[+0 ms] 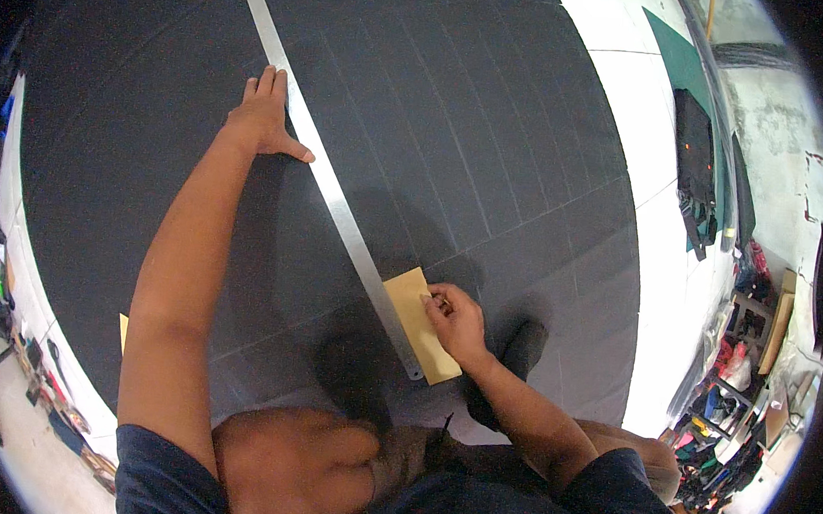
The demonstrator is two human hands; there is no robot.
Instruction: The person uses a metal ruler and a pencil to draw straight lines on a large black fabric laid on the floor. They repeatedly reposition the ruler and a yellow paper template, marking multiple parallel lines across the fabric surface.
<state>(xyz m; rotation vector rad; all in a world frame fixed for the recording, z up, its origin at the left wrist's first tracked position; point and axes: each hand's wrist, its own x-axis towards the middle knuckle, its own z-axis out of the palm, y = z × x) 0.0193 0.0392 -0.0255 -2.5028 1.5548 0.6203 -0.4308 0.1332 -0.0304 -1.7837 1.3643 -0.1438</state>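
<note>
A long metal ruler (342, 217) lies slantwise across a wide sheet of black fabric (551, 124) marked with several thin pale lines. My left hand (267, 121) presses on the ruler's far part, thumb and fingers spread apart. Along the ruler's near end lies a yellow rectangular card (416, 304), its left edge at the ruler. Over the card's right side is my right hand (456, 324), its fingers curled into a pinch. Whatever those fingers may hold is too small or hidden to make out.
My bent knee and leg (295, 467) rest at the fabric's near side. Another yellow piece (123, 334) shows partly behind my left forearm. White surface (619, 100) borders the fabric on the right. Beyond it lie a dark folded item (694, 152) and piled clutter (732, 409).
</note>
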